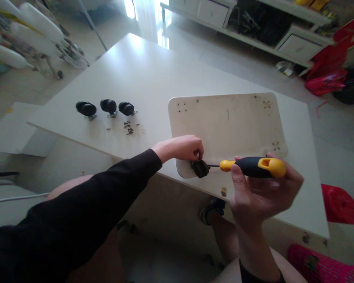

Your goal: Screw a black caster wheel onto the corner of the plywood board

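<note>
A pale wooden board (pixel 227 125) with rounded corners and small screw holes lies on the white table (pixel 141 78). At its near left corner sits a black caster wheel (pixel 200 168). My left hand (pixel 181 148), in a black sleeve, is closed with its fingers pinched right above the caster. My right hand (pixel 259 188) grips a yellow and black screwdriver (pixel 252 166) held level, its thin shaft pointing left into the caster.
Three more black caster wheels (pixel 107 107) stand in a row at the table's left, with several small dark screws (pixel 128 128) scattered beside them. A red bag (pixel 340 204) and a pink basket (pixel 321 267) lie on the floor at right. My knees show below the table edge.
</note>
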`<move>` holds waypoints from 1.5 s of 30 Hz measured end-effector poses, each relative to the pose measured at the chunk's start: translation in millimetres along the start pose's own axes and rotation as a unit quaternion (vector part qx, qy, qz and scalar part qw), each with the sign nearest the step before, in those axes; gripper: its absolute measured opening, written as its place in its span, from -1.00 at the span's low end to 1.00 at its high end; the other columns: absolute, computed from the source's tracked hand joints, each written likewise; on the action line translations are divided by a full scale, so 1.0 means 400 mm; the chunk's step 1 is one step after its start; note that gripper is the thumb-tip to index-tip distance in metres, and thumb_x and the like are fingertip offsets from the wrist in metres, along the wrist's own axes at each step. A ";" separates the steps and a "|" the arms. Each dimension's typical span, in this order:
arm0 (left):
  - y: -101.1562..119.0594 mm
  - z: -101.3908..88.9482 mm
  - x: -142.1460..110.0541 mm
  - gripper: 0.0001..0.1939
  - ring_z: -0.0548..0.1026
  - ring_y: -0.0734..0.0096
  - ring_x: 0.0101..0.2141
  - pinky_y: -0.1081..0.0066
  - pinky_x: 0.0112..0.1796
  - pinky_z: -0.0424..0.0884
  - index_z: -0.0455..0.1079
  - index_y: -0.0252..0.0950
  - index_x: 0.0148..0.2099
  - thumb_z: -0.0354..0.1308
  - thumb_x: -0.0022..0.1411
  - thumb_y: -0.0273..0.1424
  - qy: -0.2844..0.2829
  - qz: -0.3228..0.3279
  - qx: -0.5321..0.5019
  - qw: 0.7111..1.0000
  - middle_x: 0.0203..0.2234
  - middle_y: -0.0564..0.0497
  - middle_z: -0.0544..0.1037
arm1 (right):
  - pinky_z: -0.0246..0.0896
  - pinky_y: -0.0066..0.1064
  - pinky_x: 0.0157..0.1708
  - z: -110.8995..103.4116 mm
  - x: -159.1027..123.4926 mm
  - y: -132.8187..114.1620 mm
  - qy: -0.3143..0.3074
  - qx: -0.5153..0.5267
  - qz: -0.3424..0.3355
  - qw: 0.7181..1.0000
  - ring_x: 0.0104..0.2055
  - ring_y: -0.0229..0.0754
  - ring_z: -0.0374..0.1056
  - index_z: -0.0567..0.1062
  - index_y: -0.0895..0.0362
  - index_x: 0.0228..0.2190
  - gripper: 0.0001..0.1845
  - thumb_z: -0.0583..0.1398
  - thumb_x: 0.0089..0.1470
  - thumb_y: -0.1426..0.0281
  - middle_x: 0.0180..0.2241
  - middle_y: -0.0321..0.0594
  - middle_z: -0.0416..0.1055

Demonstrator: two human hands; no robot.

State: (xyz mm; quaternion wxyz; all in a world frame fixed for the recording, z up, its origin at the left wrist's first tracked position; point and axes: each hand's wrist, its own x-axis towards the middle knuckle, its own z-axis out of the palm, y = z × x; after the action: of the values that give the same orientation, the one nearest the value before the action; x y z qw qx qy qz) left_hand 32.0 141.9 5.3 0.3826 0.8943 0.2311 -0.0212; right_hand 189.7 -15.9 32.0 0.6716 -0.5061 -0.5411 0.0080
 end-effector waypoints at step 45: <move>-0.181 -0.139 -0.180 -0.86 0.42 0.50 -0.56 0.40 -0.48 0.29 0.66 -0.31 -0.28 0.40 0.17 -0.33 0.325 -0.201 -0.128 0.915 -0.55 0.02 0.53 | 0.69 -0.35 -0.18 0.005 0.009 0.030 0.031 -0.022 0.012 0.999 -0.14 -0.25 0.54 0.57 0.02 0.06 -0.28 0.57 -0.17 0.49 -0.03 -0.23 0.46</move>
State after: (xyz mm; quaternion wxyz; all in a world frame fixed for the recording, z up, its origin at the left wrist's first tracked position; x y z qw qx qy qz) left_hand -71.1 195.6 11.1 0.3855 0.7298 0.5181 0.2244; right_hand 196.0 -6.8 26.0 0.6762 -0.5274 -0.5143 -0.0114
